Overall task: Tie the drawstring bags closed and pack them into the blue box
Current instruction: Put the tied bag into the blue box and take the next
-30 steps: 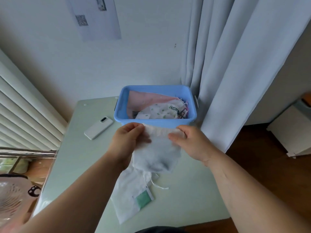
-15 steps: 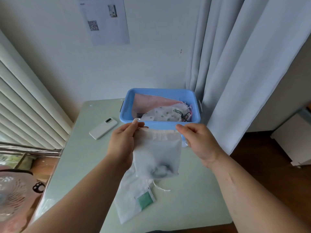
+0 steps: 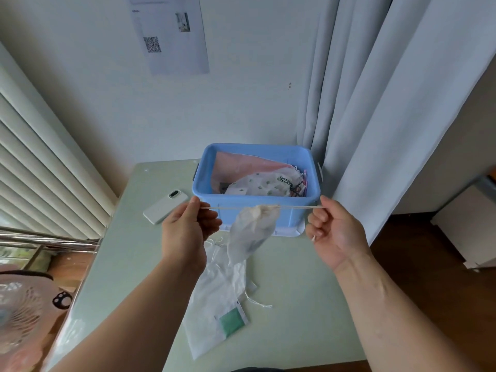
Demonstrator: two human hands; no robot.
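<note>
A small white drawstring bag [image 3: 251,232] hangs in the air in front of the blue box [image 3: 292,208], its mouth bunched tight. A taut drawstring [image 3: 230,208] runs sideways from the mouth to both hands. My left hand [image 3: 188,226] pinches the left end and my right hand [image 3: 332,229] grips the right end. The box stands at the table's far edge and holds a pink bag [image 3: 241,167] and a white bag with green print [image 3: 265,183]. Another white drawstring bag [image 3: 214,304] with a green card inside lies flat on the table below my hands.
A white phone [image 3: 165,206] lies face down left of the box on the pale green table [image 3: 295,304]. Grey curtains [image 3: 375,103] hang right of the box. Blinds [image 3: 40,170] run along the left. A pink fan [image 3: 24,312] sits low at the left.
My hands have moved apart, pulling the drawstring out to both sides. The bag's mouth, spread wide before, is now gathered shut and the bag hangs narrow.
</note>
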